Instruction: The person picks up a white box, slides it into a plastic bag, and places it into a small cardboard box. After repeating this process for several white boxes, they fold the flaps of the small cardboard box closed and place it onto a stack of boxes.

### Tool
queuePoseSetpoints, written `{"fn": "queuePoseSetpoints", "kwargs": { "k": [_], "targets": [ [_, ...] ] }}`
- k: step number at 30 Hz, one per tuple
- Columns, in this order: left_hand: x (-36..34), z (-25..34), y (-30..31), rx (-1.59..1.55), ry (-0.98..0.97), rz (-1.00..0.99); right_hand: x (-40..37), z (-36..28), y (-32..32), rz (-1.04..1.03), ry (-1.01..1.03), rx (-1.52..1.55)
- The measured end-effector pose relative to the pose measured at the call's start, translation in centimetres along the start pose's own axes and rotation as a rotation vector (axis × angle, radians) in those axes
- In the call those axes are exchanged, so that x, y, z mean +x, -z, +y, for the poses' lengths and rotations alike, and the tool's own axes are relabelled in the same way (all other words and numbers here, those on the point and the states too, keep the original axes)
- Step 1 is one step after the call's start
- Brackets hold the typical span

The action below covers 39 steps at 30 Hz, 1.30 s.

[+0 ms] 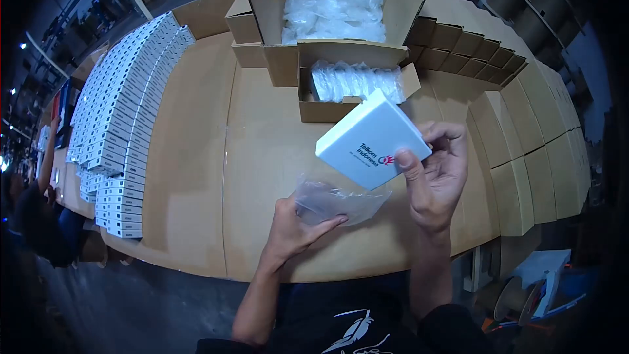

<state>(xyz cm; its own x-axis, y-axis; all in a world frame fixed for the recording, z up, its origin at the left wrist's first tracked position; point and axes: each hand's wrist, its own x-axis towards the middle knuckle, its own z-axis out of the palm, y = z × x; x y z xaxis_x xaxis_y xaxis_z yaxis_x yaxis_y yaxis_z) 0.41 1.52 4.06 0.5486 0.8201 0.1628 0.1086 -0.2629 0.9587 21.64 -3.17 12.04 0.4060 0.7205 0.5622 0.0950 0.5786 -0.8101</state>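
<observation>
A white square box [373, 141] with "Telkom Indonesia" printed on it is tilted in my right hand [440, 174], thumb on its face and fingers behind its right corner. Below and left of it, my left hand [295, 226] grips a clear plastic bag [344, 204], which looks flat. Box and bag are close together; whether they touch is hard to tell. Behind the white box stands an open small carton [321, 113] holding a row of plastic-wrapped items [357, 80].
Tall stacks of small white boxes [124, 105] line the left side. A large open carton [262, 0] with clear plastic bags [334, 10] stands at the back. Brown cartons [511, 157] are piled along the right. A co-worker [39, 223] is at the far left.
</observation>
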Motion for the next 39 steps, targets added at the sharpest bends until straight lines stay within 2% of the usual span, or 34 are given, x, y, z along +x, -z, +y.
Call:
{"fn": "queuePoseSetpoints", "kwargs": {
  "k": [4, 13, 26, 33, 36, 39],
  "targets": [
    [0.0, 0.1, -0.1, -0.038, 0.039, 0.005, -0.4, -0.2, -0.5, -0.027, -0.046, -0.009],
    [0.3, -0.4, 0.1, -0.020, -0.006, 0.030, -0.9, -0.2, 0.8, -0.032, -0.156, -0.050],
    [0.4, 0.4, -0.1, 0.101, 0.024, -0.003, 0.0, -0.6, 1.3, -0.058, -0.107, -0.140],
    [0.5, 0.5, -0.4, 0.062, 0.048, -0.012, 1.9, -1.0, 0.9, -0.364, -0.125, -0.304],
    [0.7, 0.6, -0.8, 0.043, 0.064, -0.017, 2.6, 0.1, 0.5, -0.492, -0.012, -0.354],
    [0.9, 0.1, -1.0, -0.014, 0.065, -0.006, 2.6, -0.1, -0.6, -0.448, -0.076, -0.325]
  ]
}}
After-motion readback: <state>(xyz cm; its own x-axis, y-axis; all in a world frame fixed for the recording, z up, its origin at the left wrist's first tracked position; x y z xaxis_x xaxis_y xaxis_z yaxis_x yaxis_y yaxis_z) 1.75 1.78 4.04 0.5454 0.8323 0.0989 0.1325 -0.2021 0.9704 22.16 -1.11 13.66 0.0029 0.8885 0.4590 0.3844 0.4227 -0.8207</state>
